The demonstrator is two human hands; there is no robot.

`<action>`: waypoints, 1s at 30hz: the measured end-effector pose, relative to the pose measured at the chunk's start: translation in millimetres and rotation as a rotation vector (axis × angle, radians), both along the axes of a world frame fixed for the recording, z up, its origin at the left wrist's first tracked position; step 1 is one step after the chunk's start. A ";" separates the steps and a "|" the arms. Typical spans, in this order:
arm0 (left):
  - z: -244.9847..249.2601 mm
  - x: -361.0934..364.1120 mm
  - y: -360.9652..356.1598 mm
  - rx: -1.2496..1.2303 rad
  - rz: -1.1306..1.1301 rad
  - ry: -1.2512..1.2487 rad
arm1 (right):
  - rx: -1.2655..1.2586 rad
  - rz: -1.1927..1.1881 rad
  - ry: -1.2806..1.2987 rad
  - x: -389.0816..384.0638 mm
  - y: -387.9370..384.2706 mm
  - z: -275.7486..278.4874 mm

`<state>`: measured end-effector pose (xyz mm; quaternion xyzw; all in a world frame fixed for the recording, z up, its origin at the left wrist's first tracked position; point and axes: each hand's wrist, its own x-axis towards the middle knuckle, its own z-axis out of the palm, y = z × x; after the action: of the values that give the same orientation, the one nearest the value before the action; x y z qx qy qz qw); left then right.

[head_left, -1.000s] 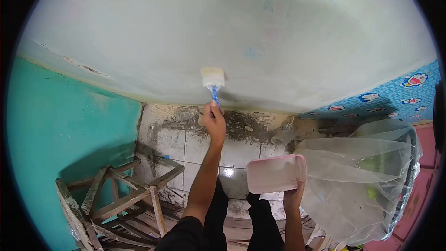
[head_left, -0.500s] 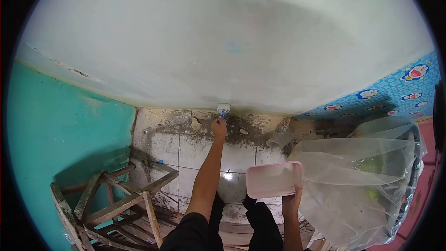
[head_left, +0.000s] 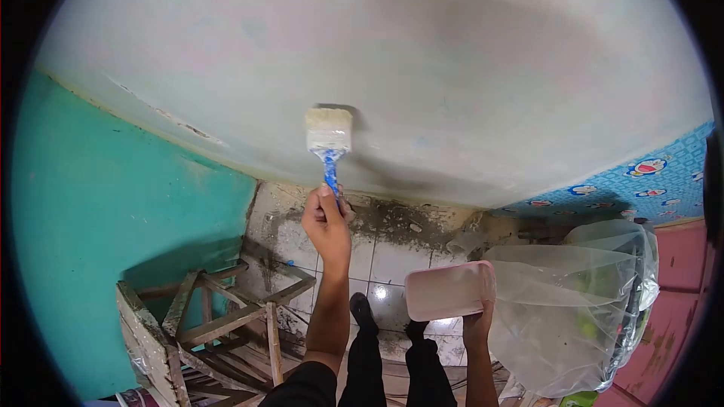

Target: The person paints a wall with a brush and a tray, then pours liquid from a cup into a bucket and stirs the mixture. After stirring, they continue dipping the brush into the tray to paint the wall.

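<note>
My left hand point(head_left: 327, 220) is raised and gripping the blue handle of a wide paintbrush point(head_left: 329, 134). Its pale bristles press flat against the whitish painted wall point(head_left: 452, 68). Lower and to the right, my right hand point(head_left: 477, 325) holds a pink plastic container point(head_left: 449, 291) from below, level and away from the wall. My legs and dark shoes point(head_left: 362, 309) show beneath, on the tiled floor.
A turquoise wall point(head_left: 113, 218) meets the whitish wall at the left. A rough wooden frame point(head_left: 211, 324) stands at lower left. A large clear plastic bag point(head_left: 573, 309) lies at right, below cartoon-patterned blue wallpaper point(head_left: 648, 173). Dirty white floor tiles point(head_left: 392, 256) run along the wall's foot.
My left hand has moved the brush from the bottom edge of the wall up and slightly left onto the wall face. The view has shifted a little; the container stays held.
</note>
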<state>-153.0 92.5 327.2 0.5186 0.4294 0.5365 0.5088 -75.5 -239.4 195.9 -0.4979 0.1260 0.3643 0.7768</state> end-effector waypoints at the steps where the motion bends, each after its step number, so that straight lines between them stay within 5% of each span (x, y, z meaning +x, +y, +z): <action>1: 4.6 -5.3 6.8 -0.021 -0.023 0.029 | 0.011 0.015 -0.005 -2.1 3.6 1.5; 4: -42.4 -9.1 35.3 -0.010 -0.067 0.040 | 0.000 0.005 0.027 -11.0 12.0 -0.1; 9: -268.4 -37.7 63.6 0.038 -0.171 0.358 | -0.037 0.018 0.059 -29.7 21.7 -13.6; 12: -350.2 -49.9 61.9 0.069 -0.149 0.602 | -0.064 0.003 0.073 -42.2 21.7 -16.0; 17: -344.9 -45.6 57.5 -0.185 -0.172 0.610 | -0.087 0.022 0.068 -49.9 22.0 -13.0; 22: -330.4 -47.7 78.9 -0.184 -0.183 0.568 | -0.065 0.025 0.065 -49.5 23.6 -6.4; 30: -72.1 -48.8 64.3 -0.196 -0.138 0.304 | -0.019 0.052 0.021 -46.5 52.1 36.0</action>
<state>-201.8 156.9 255.1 0.5700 0.5148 0.3714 0.5216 -121.9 -187.3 232.0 -0.5046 0.1247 0.3881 0.7610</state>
